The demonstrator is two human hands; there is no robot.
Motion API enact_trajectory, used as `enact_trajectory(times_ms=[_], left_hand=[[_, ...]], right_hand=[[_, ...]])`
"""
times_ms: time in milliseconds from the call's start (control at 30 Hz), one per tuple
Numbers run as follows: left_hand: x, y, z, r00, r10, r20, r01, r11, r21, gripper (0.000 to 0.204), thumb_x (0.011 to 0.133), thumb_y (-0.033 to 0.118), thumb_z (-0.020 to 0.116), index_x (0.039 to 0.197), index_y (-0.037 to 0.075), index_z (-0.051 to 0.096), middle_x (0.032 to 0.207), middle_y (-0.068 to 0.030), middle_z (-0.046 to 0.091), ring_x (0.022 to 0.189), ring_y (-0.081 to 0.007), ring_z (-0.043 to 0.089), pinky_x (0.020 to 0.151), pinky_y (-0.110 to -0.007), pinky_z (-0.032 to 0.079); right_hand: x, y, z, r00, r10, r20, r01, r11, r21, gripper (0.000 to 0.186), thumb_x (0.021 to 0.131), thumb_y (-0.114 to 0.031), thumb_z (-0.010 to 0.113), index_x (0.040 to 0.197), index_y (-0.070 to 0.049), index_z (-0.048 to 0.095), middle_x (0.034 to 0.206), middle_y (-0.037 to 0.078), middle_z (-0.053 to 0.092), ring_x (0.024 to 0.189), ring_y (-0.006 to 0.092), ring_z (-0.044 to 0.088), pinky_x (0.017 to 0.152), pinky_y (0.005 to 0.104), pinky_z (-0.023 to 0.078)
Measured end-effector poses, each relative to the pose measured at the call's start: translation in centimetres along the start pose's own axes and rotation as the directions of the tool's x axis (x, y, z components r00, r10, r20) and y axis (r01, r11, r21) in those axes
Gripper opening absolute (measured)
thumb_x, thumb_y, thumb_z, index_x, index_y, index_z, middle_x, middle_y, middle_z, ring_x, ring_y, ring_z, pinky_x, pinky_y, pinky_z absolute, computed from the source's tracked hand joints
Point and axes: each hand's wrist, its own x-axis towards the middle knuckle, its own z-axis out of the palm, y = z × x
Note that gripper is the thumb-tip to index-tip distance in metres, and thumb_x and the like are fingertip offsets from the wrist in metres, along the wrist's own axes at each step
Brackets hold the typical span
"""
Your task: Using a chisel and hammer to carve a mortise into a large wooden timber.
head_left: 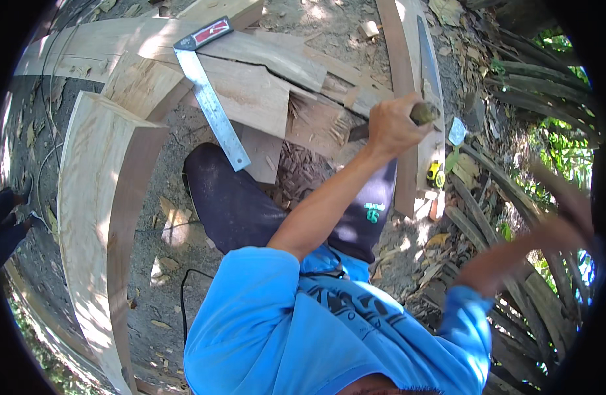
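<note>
Nearest the camera is your blue shirt [250, 316], across the bottom of the frame, with your dark trousers [234, 197] beyond it. Right of centre, your left hand [396, 128] is closed around the handle of what looks like a chisel [424, 113], its butt end toward the camera. The metal slants down and left to the rough, cut-away face of the wood [313, 128], just above the centre of the frame, where loose chips [340, 129] lie. Whether the edge touches the wood, you cannot tell from this angle.

At the right edge, your right hand [561, 234] is raised well apart from the chisel and smeared by motion; its grip, and whether it holds 1 striking tool or nothing, cannot be told.

Judging by the chips and the 2 arms, the step in hand seems to be chopping out that recess, with plenty of surface left rough. The next move calls for a steady handle, a firmly seated edge and a stroke that meets the butt squarely, clear of your left knuckles. The square [211, 105], upper left of centre, and the yellow tape [436, 174], right of centre, lie out of that line.
</note>
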Motion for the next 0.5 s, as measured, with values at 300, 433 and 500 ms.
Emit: enact_trajectory(times_ms=[300, 433, 500], left_hand=[[-9.2, -2.3, -4.7, 0.883, 0.465, 0.053, -0.461, 0.884, -0.079, 0.021, 0.068, 0.009, 0.077, 0.07, 0.01, 0.055, 0.066, -0.0102, 0.051, 0.057, -0.0311, 0.05, 0.056, -0.042, 0.043], [-11.0, -2.1, -6.2, 0.86, 0.494, 0.13, -0.482, 0.869, -0.114, 0.022, 0.069, 0.009, 0.077, 0.07, 0.009, 0.055, 0.069, -0.0097, 0.053, 0.061, -0.0306, 0.052, 0.057, -0.04, 0.043], [-8.9, -0.9, -5.3, 0.955, 0.286, 0.08, -0.284, 0.958, -0.04, 0.023, 0.071, 0.012, 0.079, 0.08, 0.008, 0.058, 0.071, -0.0098, 0.055, 0.066, -0.0322, 0.057, 0.063, -0.041, 0.047]], right_hand=[[-9.1, -4.7, 8.0, 0.527, 0.629, 0.571, -0.835, 0.509, 0.21, 0.013, 0.078, -0.004, 0.063, 0.089, -0.003, 0.056, 0.068, 0.001, 0.055, 0.054, 0.0079, 0.05, 0.051, 0.026, 0.041], [-12.5, -6.4, 9.4, 0.394, 0.707, 0.587, -0.919, 0.319, 0.233, 0.011, 0.079, -0.003, 0.063, 0.08, -0.004, 0.052, 0.057, 0.002, 0.053, 0.045, 0.011, 0.049, 0.044, 0.0269, 0.037], [-14.2, -6.3, 10.5, 0.37, 0.68, 0.633, -0.929, 0.281, 0.242, 0.012, 0.081, -0.002, 0.062, 0.079, -0.004, 0.05, 0.055, 0.003, 0.051, 0.043, 0.0123, 0.049, 0.043, 0.0269, 0.038]])
